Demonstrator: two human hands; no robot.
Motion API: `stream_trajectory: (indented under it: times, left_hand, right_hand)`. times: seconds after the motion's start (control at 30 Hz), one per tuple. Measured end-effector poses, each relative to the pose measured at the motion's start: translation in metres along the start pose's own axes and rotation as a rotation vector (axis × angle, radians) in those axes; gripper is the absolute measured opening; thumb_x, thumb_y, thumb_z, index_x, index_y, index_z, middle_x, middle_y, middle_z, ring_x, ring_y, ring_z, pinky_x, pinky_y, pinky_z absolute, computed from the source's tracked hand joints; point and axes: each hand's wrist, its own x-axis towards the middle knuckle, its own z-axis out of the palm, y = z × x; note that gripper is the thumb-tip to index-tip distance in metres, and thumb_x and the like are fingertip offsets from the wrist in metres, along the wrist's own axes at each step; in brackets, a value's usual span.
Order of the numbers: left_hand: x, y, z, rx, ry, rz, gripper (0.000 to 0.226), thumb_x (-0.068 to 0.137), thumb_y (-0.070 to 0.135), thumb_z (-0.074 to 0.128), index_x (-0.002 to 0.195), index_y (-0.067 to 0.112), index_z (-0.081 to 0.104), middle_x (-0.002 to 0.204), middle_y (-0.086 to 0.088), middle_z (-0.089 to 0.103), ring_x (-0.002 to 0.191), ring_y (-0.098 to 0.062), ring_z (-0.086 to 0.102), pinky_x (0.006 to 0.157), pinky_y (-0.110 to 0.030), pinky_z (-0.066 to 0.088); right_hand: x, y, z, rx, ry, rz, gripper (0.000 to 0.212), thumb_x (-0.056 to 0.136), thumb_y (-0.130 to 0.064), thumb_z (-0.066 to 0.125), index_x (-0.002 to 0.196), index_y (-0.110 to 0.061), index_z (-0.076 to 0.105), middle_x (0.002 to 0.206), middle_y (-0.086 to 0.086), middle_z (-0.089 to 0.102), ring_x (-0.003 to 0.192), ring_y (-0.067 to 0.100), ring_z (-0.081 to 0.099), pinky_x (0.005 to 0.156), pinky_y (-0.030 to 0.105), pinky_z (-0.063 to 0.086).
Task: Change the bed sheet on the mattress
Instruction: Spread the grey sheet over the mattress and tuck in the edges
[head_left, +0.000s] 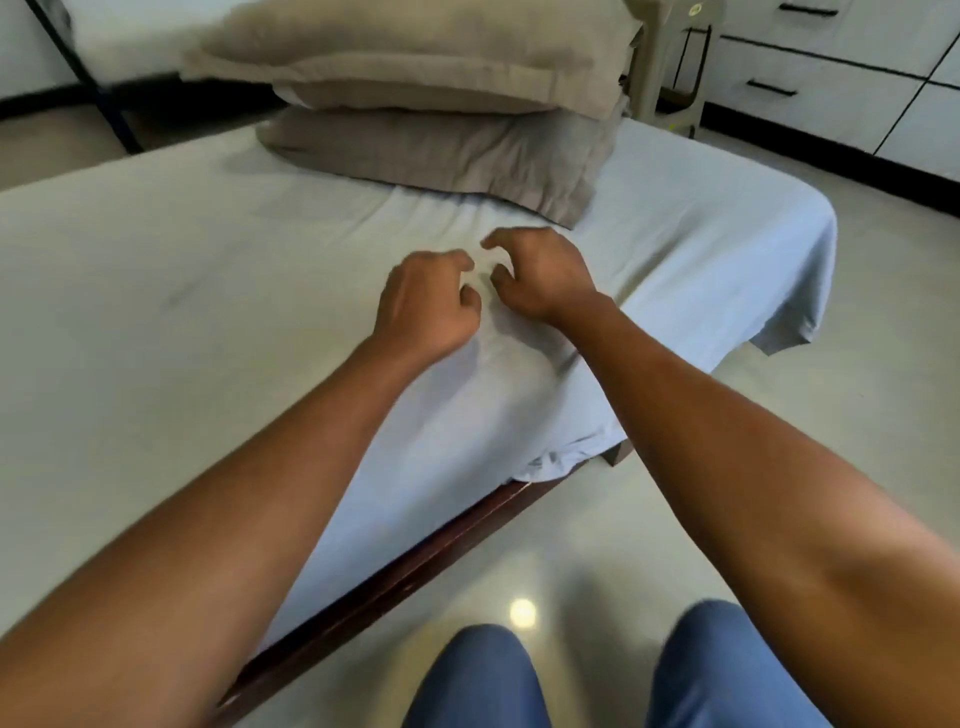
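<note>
**Where Both Hands Meet, the Sheet Runs Long to the Left**

Because the bed sheet (182, 291) lies directly under the grip, no reach is needed. The left hand (426, 306) and right hand (543, 278) sit almost touching, fingers curled and pinching a small ridge of cloth between them. Left of the grip the sheet stretches flat along the bed's long axis. Just beyond the right hand's grip rest stacked pillows (431, 104). Well to its right an untucked corner (784, 338) hangs loose, likely the easier side to peel from.
</note>
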Motion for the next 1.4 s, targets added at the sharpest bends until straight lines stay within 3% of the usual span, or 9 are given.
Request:
stream_trajectory:
  times: [0.07, 0.17, 0.3, 0.57, 0.73, 0.87, 1.17, 1.3, 1.4]
  left_hand:
    - [0.047, -0.014, 0.028, 0.113, -0.121, -0.049, 0.052, 0.095, 0.030, 0.053, 0.144, 0.012, 0.050, 0.146, -0.018, 0.051, 0.139, -0.036, 0.041, 0.116, -0.046, 0.033]
    - [0.065, -0.032, 0.068, 0.238, -0.286, -0.139, 0.064, 0.099, 0.042, 0.032, 0.156, 0.012, 0.030, 0.164, -0.019, 0.023, 0.152, -0.040, 0.015, 0.122, -0.060, 0.013]
    - [0.050, -0.033, 0.078, 0.160, -0.234, -0.137, 0.068, 0.095, 0.041, 0.024, 0.156, 0.011, 0.032, 0.164, -0.021, 0.021, 0.154, -0.038, 0.014, 0.121, -0.060, 0.012]
    - [0.068, -0.025, 0.065, 0.136, -0.339, -0.172, 0.065, 0.103, 0.037, 0.024, 0.160, 0.008, 0.018, 0.167, -0.022, 0.001, 0.154, -0.039, -0.009, 0.121, -0.061, 0.007]
    - [0.072, -0.024, 0.070, 0.191, -0.389, -0.183, 0.066, 0.102, 0.037, 0.032, 0.159, 0.007, 0.021, 0.167, -0.023, 0.002, 0.155, -0.039, -0.005, 0.120, -0.063, 0.010]
    - [0.071, -0.027, 0.077, 0.251, -0.358, -0.157, 0.066, 0.099, 0.034, 0.042, 0.158, 0.007, 0.026, 0.166, -0.022, 0.010, 0.155, -0.039, 0.004, 0.120, -0.063, 0.012]
    - [0.060, -0.028, 0.087, 0.338, -0.231, -0.156, 0.059, 0.104, 0.040, 0.023, 0.159, 0.017, 0.027, 0.167, -0.009, 0.018, 0.155, -0.028, 0.014, 0.122, -0.053, 0.017]
    - [0.037, -0.004, 0.080, 0.266, -0.207, -0.395, 0.066, 0.100, 0.052, 0.016, 0.158, 0.023, 0.030, 0.165, -0.010, 0.024, 0.153, -0.029, 0.021, 0.122, -0.053, 0.021]
    - [-0.022, 0.051, 0.073, 0.261, -0.125, -0.530, 0.073, 0.095, 0.055, 0.016, 0.156, 0.021, 0.035, 0.162, -0.014, 0.031, 0.151, -0.034, 0.027, 0.120, -0.053, 0.026]
  right_hand:
    - [0.035, 0.019, 0.023, -0.064, -0.139, 0.026, 0.058, 0.098, -0.031, 0.050, 0.154, -0.017, 0.042, 0.160, 0.010, 0.040, 0.148, 0.029, 0.035, 0.118, 0.041, 0.033]
    - [0.044, 0.029, 0.051, -0.204, -0.224, 0.012, 0.062, 0.104, -0.041, 0.030, 0.161, -0.015, 0.026, 0.168, 0.012, 0.019, 0.156, 0.028, 0.016, 0.126, 0.047, 0.014]
    - [0.037, 0.029, 0.052, -0.232, -0.199, -0.003, 0.062, 0.103, -0.040, 0.029, 0.162, -0.022, 0.023, 0.170, 0.008, 0.015, 0.157, 0.024, 0.013, 0.126, 0.049, 0.014]
    - [0.051, 0.025, 0.044, -0.245, -0.299, 0.043, 0.065, 0.104, -0.034, 0.034, 0.164, -0.022, 0.010, 0.172, 0.001, 0.001, 0.158, 0.019, -0.002, 0.125, 0.050, 0.015]
    - [0.052, 0.029, 0.046, -0.250, -0.349, 0.064, 0.068, 0.106, -0.037, 0.034, 0.164, -0.022, 0.003, 0.171, 0.003, -0.008, 0.158, 0.021, -0.010, 0.126, 0.051, 0.011]
    - [0.053, 0.032, 0.051, -0.194, -0.328, 0.072, 0.069, 0.103, -0.040, 0.035, 0.164, -0.021, 0.008, 0.172, 0.004, -0.004, 0.158, 0.023, -0.010, 0.126, 0.052, 0.009]
    - [0.048, 0.037, 0.061, -0.051, -0.229, 0.010, 0.072, 0.097, -0.044, 0.024, 0.162, -0.015, 0.019, 0.171, 0.011, 0.007, 0.158, 0.028, -0.001, 0.125, 0.053, 0.002]
    - [0.045, 0.041, 0.059, -0.016, -0.232, -0.007, 0.076, 0.095, -0.046, 0.030, 0.161, -0.010, 0.023, 0.169, 0.017, 0.012, 0.157, 0.034, 0.004, 0.124, 0.057, -0.002]
    - [0.034, 0.045, 0.047, -0.018, -0.288, -0.090, 0.076, 0.096, -0.047, 0.035, 0.160, -0.007, 0.024, 0.168, 0.022, 0.013, 0.156, 0.039, 0.005, 0.123, 0.060, -0.003]
